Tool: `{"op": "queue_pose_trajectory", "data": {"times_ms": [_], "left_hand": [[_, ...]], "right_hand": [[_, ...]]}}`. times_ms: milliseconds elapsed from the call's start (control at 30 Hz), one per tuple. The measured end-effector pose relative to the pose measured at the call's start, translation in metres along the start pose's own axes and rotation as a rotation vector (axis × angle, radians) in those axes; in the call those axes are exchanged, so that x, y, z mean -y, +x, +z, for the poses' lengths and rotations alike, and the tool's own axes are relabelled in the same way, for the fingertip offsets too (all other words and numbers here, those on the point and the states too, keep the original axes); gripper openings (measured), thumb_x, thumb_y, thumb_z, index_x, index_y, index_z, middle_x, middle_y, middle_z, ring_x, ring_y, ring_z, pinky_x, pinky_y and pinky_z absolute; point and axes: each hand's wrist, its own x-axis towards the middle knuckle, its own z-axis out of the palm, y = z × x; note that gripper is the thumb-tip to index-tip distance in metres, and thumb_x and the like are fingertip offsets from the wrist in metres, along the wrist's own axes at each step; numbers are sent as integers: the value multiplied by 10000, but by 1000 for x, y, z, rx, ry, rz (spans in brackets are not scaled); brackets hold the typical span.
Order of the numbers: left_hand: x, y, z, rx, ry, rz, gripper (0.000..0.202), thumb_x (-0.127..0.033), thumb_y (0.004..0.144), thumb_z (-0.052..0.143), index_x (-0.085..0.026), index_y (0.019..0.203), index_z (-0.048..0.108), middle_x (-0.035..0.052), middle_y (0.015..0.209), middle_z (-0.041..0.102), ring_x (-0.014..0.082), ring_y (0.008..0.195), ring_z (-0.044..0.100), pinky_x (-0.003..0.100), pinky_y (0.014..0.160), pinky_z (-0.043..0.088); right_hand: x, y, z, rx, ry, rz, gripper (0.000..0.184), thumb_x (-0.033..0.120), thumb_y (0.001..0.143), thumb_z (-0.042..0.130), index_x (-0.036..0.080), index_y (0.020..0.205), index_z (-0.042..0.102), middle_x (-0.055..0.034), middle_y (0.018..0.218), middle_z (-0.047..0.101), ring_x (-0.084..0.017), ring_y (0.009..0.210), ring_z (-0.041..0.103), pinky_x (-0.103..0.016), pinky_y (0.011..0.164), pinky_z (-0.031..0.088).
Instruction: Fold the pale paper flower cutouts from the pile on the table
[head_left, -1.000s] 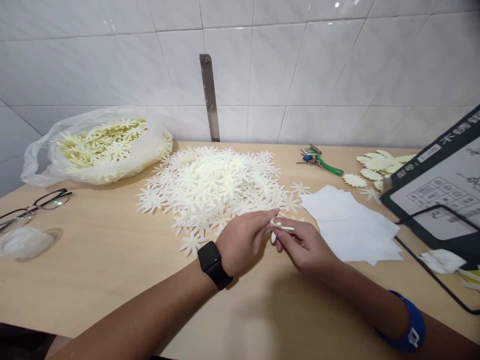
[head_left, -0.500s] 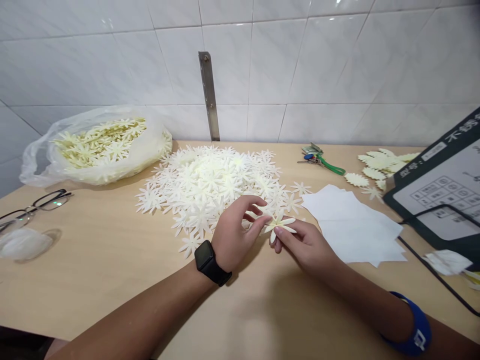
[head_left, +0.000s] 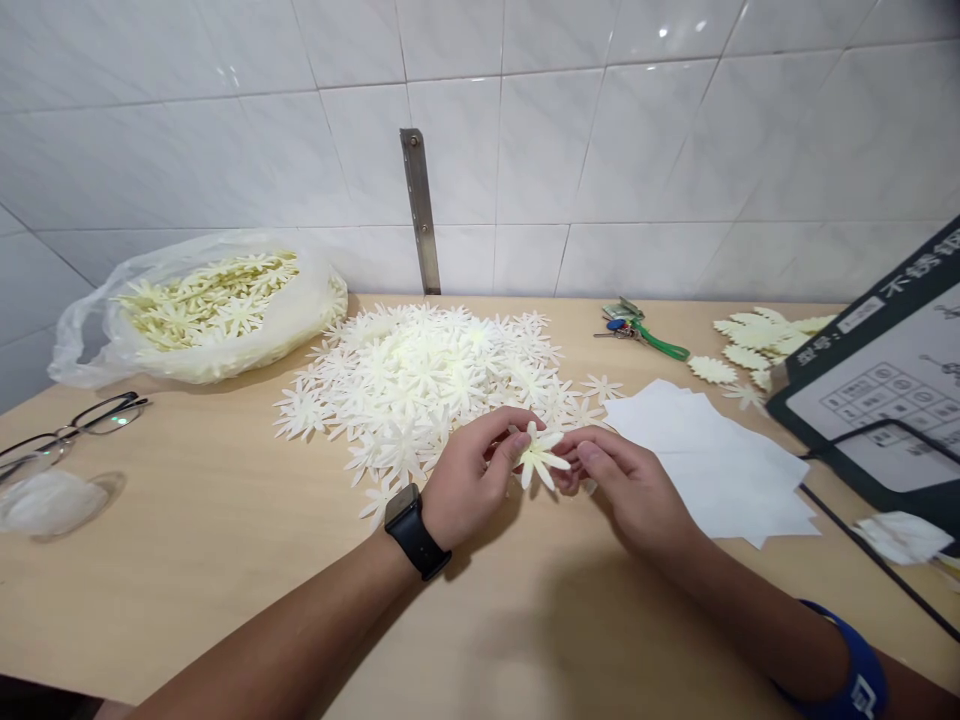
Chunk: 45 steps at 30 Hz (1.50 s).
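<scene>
A cream flower-shaped cutout with long narrow petals [head_left: 541, 460] is pinched between the thumb and fingers of my left hand [head_left: 480, 465], which wears a black watch. My right hand [head_left: 634, 485] is close on the flower's right side, its fingers loosely curled and its thumb off the petals. Whether its fingertips touch the petal edges I cannot tell. Just behind my hands spreads a large heap of similar white flower cutouts [head_left: 427, 365], with a few loose ones around its edge.
A clear plastic bag [head_left: 225, 362] full of cutouts stands at the back left. Eyeglasses [head_left: 71, 430] and a white bundle [head_left: 52, 503] lie at left. On the right are white paper sheets [head_left: 712, 455], keys with a green strap [head_left: 660, 345], thicker cutouts [head_left: 757, 335] and a dark printed box [head_left: 885, 380].
The flower has passed from my right thumb's pinch into my left hand's pinch and turned more upright. My right thumb has come off it. The view has tilted slightly upward.
</scene>
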Motion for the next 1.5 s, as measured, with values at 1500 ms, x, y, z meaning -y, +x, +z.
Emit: {"op": "queue_pose_trajectory", "data": {"times_ms": [1500], "left_hand": [[-12,5,0,118,-521,-394,57,-202,692,753,-146,683,746,31,683,721,158,676,670,292,701,577]], "right_hand": [[0,-6,7,2,92,-59,170,337,857,656,202,759,683,-22,674,679,-173,651,654,-316,618,562]]}}
